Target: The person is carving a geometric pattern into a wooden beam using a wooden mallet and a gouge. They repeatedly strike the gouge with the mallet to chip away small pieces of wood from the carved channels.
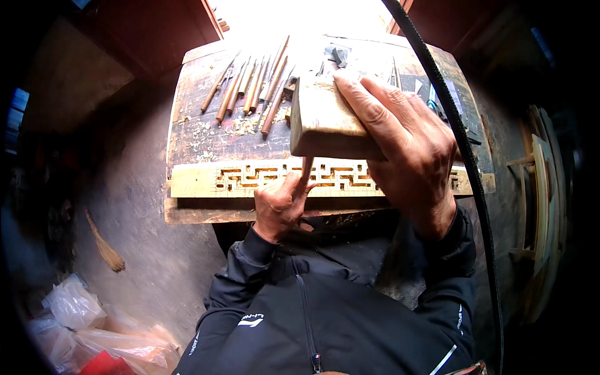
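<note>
Board [194,181], pale, cut with a fretwork of slots: is lying along the near edge of the bench [184,128], directly before the wearer. Left hand [279,200]: is closing round a slim tool [307,169], which is standing roughly upright over the slots; fingers are hiding its tip. Right hand [406,140]: is gripping a wooden block [325,128] above the tool, fingers spreading across it; whether block and tool are touching, cannot tell. Risks, as judged: an off-centre blow, the block masking the tool's top, could be glancing onto the left hand; narrow bars between slots could be splitting if the tool is biting too deep or askew; the board, no clamp showing, could be creeping under force; the dark cable [463,137], hanging near the right wrist, could be snagging. Markings: jacket [350,306], dark, is bearing a white emblem with lettering on the chest and small white lettering on both sleeves; board is showing faint ruled lines; row of tools [257,86], lying beyond the board, is showing no readable mark.
</note>
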The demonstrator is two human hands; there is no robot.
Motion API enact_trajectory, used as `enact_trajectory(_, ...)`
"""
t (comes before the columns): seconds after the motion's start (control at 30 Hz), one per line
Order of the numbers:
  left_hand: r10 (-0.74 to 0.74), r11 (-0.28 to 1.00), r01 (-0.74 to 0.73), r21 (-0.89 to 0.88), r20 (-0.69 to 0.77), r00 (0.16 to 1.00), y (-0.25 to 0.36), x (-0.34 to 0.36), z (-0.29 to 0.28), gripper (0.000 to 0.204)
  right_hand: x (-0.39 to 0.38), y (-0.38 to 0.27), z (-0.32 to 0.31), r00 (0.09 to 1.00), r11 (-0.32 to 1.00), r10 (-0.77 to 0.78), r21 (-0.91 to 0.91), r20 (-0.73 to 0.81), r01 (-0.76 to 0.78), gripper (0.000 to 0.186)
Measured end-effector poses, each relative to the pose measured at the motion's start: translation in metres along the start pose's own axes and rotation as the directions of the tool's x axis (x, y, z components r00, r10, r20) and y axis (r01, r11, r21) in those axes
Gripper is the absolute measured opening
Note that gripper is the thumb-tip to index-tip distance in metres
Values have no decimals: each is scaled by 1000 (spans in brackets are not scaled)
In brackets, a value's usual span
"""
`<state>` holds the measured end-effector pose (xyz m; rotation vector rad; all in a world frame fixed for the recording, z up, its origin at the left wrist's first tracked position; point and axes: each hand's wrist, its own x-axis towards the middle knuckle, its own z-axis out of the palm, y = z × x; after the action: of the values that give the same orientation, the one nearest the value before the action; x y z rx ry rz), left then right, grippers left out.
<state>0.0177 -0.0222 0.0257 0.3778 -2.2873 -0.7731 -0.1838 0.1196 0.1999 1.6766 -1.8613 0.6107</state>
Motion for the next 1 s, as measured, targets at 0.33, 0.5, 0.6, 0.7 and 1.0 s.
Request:
enact_trajectory(0.33, -413, 904, 371, -212, -214, 885, -7, 13, -47, 19, -147, -15, 23, 394, 125, 846, 586, 358, -801, 60)
enact_trajectory(0.5, -461, 883, 426, -197, -193, 866, -78, 21, -58, 26, -218, -38, 41, 345, 110, 899, 623, 270, -775, 57)
enact_trajectory(0.6, -475, 870, 425, -250, -199, 857, -86, 20, -56, 26, -218, -48, 52, 224, 116, 968, 589, 113, -800, 55)
enact_trajectory(0.7, -534, 832, 490, -260, -138, 834, -82, 8, -58, 26, -220, -46, 59, 235, 156, 970, 599, 56, -785, 55)
enact_trajectory(1.0, -580, 786, 486, -382, -184, 794, -63, -19, -56, 22, -217, -32, 55, 289, 198, 949, 469, 129, -861, 55)
